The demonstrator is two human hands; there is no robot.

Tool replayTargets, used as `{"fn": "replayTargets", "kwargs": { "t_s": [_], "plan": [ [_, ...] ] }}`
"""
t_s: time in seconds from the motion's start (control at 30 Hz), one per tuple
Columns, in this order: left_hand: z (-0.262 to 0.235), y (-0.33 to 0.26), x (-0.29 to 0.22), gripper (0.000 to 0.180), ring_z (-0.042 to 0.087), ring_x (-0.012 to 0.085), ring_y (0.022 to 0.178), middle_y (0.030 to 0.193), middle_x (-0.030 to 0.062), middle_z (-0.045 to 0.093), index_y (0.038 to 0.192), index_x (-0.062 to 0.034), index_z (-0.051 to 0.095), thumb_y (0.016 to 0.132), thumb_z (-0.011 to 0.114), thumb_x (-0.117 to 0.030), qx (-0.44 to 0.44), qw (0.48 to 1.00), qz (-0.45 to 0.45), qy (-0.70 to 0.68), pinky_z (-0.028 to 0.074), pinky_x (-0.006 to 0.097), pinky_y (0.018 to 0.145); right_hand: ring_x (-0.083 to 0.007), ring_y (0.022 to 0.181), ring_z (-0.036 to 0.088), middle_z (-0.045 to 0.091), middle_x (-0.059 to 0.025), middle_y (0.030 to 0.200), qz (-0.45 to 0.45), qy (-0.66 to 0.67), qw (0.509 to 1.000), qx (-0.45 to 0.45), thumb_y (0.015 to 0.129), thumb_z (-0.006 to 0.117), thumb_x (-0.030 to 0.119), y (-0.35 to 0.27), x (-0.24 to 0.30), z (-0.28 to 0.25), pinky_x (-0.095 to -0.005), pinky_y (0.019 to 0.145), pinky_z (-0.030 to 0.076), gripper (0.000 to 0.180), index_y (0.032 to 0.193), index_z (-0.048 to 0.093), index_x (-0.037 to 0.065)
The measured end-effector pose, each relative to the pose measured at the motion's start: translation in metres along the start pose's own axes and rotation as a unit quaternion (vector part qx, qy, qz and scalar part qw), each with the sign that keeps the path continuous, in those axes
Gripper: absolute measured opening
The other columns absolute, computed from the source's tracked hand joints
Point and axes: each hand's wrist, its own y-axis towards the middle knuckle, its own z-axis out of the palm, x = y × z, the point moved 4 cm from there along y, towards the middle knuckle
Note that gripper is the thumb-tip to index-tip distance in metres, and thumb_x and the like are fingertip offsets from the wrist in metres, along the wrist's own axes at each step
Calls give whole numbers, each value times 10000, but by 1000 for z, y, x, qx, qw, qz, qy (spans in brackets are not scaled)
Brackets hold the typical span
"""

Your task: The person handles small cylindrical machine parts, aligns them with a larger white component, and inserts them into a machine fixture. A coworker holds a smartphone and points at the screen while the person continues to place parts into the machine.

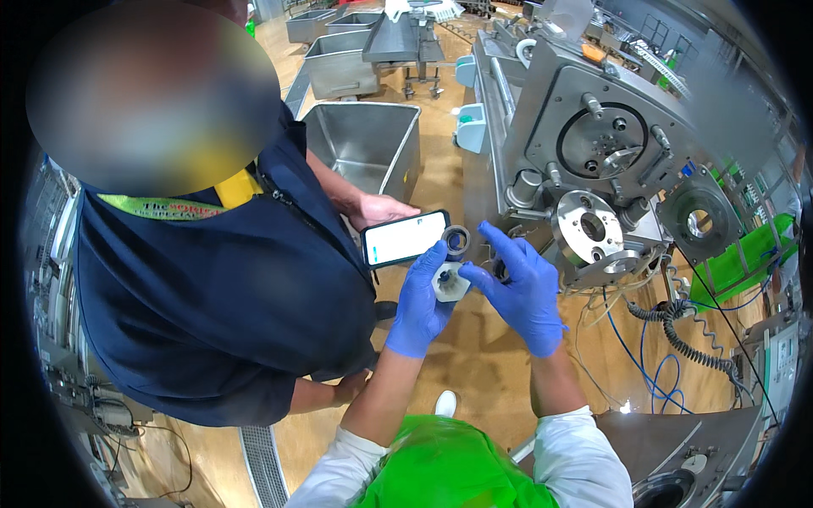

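Observation:
My left hand [418, 305], in a blue glove, is closed on a small white six-sided part [451, 290] with a dark hole in its middle. A grey metal ring [457, 241] sits just above it at my left fingertips; how it is held is hidden. My right hand [518, 284], also gloved in blue, is open beside these parts. Its index finger points up and its thumb reaches to the edge of the white part; whether they touch I cannot tell. Close by on the left, a co-worker's hand [383, 210] holds a phone [406, 240] with a lit screen.
The co-worker in a dark jacket [212, 313] stands close at my left. A steel machine [542, 127] with a round opened face and a metal disc [584, 227] stands ahead right. Blue hoses [669, 381] lie on the floor. Steel tubs [364, 144] stand beyond the co-worker.

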Motion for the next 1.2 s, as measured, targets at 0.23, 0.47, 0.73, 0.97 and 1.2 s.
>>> {"fn": "replayTargets", "kwargs": {
  "t_s": [0.23,0.47,0.73,0.97,1.2],
  "plan": [
    [-13,-4,-12,325,636,148,818,949,49,632,1132,-58,597,911,631,-293,43,997,41,54,538,265,677,-216,556,591,564,-60,676,-48,-105,988,100,731,742,444,2,34,6,-342,503,460,574,1238,596,218],
    [-13,-9,-20,293,649,158,814,970,61,645,1142,-61,583,928,604,-261,14,994,86,61,548,284,671,-117,534,553,545,-21,675,12,258,959,120,789,747,215,15,12,31,-303,478,456,436,1171,560,121],
    [-52,-24,-15,287,646,142,803,924,60,646,1114,-12,592,911,632,-212,-51,986,95,124,544,281,669,-68,587,446,542,-32,1001,171,705,677,127,675,523,-117,-8,-23,46,-218,457,345,476,1092,499,111],
    [-25,-54,-25,346,602,81,807,939,31,645,1184,1,611,849,639,-81,35,940,121,318,509,222,728,-86,759,485,531,-45,1021,99,617,768,143,651,552,-59,-3,-38,59,-207,594,395,646,1270,449,92],
    [5,-63,-30,580,550,44,783,889,-17,607,1343,-44,513,796,692,-110,119,882,40,455,449,182,731,-96,934,467,479,-51,1074,0,502,851,151,663,477,-106,3,-22,57,-220,836,400,779,1411,334,60]
  ]
}}
